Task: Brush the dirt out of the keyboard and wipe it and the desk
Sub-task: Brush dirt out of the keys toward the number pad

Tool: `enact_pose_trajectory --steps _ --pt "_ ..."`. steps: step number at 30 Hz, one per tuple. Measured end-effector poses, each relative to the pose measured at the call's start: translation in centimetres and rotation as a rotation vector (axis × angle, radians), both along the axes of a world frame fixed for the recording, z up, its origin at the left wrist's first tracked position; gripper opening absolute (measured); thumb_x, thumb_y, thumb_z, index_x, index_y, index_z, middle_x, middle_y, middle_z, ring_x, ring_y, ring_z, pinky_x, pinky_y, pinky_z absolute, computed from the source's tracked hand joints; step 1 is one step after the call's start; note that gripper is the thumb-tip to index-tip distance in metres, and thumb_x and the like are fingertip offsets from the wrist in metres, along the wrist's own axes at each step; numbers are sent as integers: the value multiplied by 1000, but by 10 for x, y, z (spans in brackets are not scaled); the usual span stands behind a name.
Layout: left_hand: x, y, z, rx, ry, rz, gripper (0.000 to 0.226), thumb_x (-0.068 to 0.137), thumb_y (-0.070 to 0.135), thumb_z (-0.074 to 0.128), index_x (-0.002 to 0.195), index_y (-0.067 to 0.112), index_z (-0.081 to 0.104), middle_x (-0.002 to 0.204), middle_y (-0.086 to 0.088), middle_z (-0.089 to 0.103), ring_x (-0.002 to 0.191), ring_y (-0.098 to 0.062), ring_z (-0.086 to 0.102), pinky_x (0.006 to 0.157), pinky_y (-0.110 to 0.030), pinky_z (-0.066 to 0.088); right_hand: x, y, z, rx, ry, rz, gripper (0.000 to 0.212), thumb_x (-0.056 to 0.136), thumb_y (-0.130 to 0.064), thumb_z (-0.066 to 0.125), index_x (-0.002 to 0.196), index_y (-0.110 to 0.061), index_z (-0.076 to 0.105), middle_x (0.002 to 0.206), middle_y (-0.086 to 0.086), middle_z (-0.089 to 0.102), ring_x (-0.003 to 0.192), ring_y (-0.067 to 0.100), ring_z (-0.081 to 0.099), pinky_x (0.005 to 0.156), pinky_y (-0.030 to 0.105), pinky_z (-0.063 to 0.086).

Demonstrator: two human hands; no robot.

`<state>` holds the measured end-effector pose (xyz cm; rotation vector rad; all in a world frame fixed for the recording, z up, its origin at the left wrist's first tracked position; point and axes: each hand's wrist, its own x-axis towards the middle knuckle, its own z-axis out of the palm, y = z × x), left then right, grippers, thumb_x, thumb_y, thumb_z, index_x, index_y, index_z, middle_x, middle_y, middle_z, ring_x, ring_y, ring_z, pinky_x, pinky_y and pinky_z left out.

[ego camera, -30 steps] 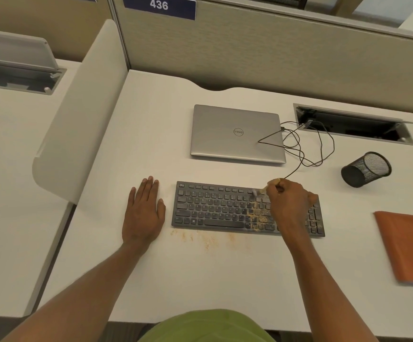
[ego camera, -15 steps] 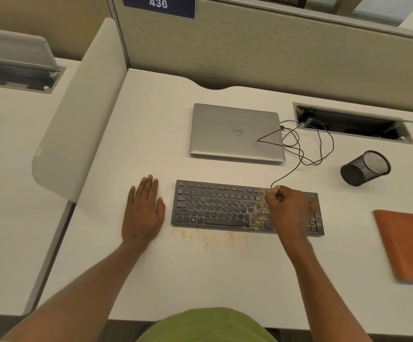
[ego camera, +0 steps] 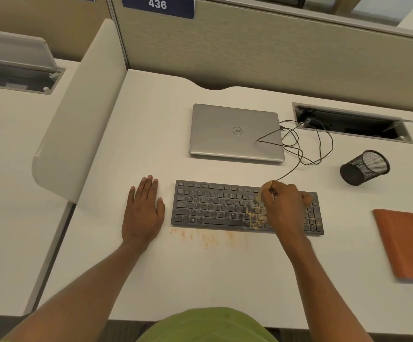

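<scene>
Keyboard (ego camera: pixel 225 208) mid-worktop (ego camera: pixel 225 280). Right hand (ego camera: pixel 284 206) grip closed on brush (ego camera: pixel 256 202), bristles on right-centre keys. Left hand (ego camera: pixel 142 213) flat, open, left of keyboard. Dirt (ego camera: pixel 256 218) remains on keys; crumbs (ego camera: pixel 205 238) in front. Cloth (ego camera: pixel 405 245) far right, wiping not begun.

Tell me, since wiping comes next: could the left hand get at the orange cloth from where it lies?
Probably not easily. The left hand lies flat left of the keyboard; the orange cloth is far right, beyond the brushing right hand.
</scene>
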<state>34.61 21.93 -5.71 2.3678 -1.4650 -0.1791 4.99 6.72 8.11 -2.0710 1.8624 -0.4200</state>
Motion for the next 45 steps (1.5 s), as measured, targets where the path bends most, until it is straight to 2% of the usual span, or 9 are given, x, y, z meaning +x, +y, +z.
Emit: enact_pose_trajectory --steps 4,8,13,20,27,30,33,38,45 --pt "0 0 0 5 1 -1 64 105 37 26 164 11 31 172 -4 27 161 -15 17 132 -42 10 5 -3 13 23 -142 79 21 104 -24 56 92 -33 69 80 -21 60 96 12 56 89 39 24" --pt "-1 0 1 -5 10 -1 63 105 35 28 163 11 33 171 -4 28 161 -15 17 132 -42 10 12 -6 9 56 -14 224 24 102 -16 59 91 -33 71 79 -19 64 95 12 54 79 34 13" --pt "-1 0 2 -9 16 2 63 105 34 29 163 11 33 171 -4 28 161 -14 17 132 -42 10 3 -6 12 -50 199 87 36 93 4 54 85 -30 65 78 -10 60 98 20 49 80 36 12" --pt "-1 0 1 1 13 0 64 105 35 27 164 11 32 172 -3 26 161 -13 15 132 -42 10 14 -13 13 46 -6 155 23 102 -17 59 92 -36 68 89 -13 66 101 11 47 79 33 11" --pt "-1 0 2 4 14 1 64 105 36 27 164 12 31 172 -3 26 161 -14 15 132 -42 10 -4 -9 15 -13 201 -52 36 90 6 52 83 -27 64 66 -15 47 98 21 49 76 35 10" --pt "0 0 1 3 11 3 64 105 36 27 164 13 31 172 -3 26 161 -13 14 132 -42 10 -2 -3 19 -53 47 -86 29 99 -9 55 84 -34 62 66 -22 44 91 17 51 79 36 16" --pt "0 0 1 -5 11 1 63 105 35 28 164 12 32 172 -3 27 161 -14 16 132 -41 10 0 7 17 -64 -151 -70 22 101 -20 58 87 -37 62 69 -28 47 84 16 56 91 46 35" --pt "-1 0 2 -24 12 6 63 104 33 30 162 10 35 170 -6 31 160 -17 20 132 -43 11 -10 15 -1 9 -153 -64 26 99 -24 56 77 -26 69 66 -13 65 70 14 64 99 49 40" --pt "-1 0 1 -20 2 0 63 104 33 30 162 9 35 170 -6 31 160 -17 21 132 -44 12 -12 12 -4 -37 -268 -56 23 99 -27 56 81 -35 68 69 -16 65 71 9 64 89 55 49"
